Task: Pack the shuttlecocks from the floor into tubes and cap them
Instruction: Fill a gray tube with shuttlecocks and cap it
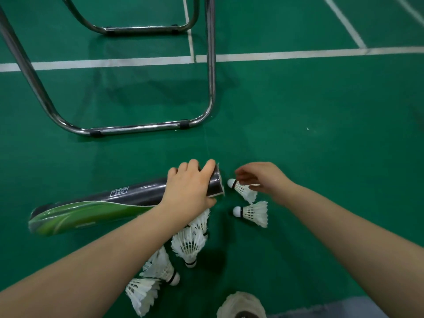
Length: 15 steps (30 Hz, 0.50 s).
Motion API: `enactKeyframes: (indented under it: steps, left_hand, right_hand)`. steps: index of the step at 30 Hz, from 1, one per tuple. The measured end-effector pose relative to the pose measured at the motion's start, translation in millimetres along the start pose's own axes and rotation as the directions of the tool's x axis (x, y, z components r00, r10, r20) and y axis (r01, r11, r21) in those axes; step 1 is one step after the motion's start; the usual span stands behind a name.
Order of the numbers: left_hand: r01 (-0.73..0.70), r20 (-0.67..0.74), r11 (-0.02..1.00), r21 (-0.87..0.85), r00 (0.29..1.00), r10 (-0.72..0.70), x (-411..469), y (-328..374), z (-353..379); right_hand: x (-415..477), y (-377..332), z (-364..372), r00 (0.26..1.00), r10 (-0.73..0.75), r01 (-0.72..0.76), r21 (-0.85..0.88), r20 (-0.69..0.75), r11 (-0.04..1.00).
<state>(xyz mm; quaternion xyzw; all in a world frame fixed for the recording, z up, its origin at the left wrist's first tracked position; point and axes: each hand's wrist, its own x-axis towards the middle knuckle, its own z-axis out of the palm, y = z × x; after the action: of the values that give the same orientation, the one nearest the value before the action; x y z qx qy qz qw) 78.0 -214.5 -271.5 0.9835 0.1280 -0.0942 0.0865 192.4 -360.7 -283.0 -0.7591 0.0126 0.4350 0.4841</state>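
A long black and green shuttlecock tube (96,204) lies on its side on the green floor, open end to the right. My left hand (189,183) grips it near that open end. My right hand (263,179) pinches a white feather shuttlecock (244,190) by its feathers, cork tip pointing at the tube mouth, a little apart from it. Another shuttlecock (253,213) lies just below. Several more shuttlecocks (189,245) lie scattered under my left forearm.
A chrome tubular chair frame (137,129) stands on the floor just beyond the tube. White court lines (298,55) cross the floor farther back. A round white object (241,305) sits at the bottom edge near grey cloth.
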Motion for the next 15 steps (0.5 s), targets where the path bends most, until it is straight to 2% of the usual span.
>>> enactKeyframes:
  steps: [3, 7, 15]
  left_hand:
    - [-0.029, 0.004, 0.999, 0.034, 1.0, 0.028, 0.3, 10.1, 7.1]
    - [-0.044, -0.003, 0.998, 0.053, 0.999, 0.044, -1.3, 15.7, 10.2]
    - [-0.03, 0.002, 0.997, 0.069, 1.0, 0.03, -7.7, 11.8, 10.6]
  right_hand:
    - [3.1, 20.8, -19.1, 0.994, 0.026, -0.042, -0.148, -0.104, 0.988]
    - [6.4, 34.0, -24.6, 0.993, 0.033, -0.06, -0.256, -0.111, 0.965]
    - [15.6, 37.4, -19.5, 0.995, 0.03, -0.061, -0.36, -0.092, 0.931]
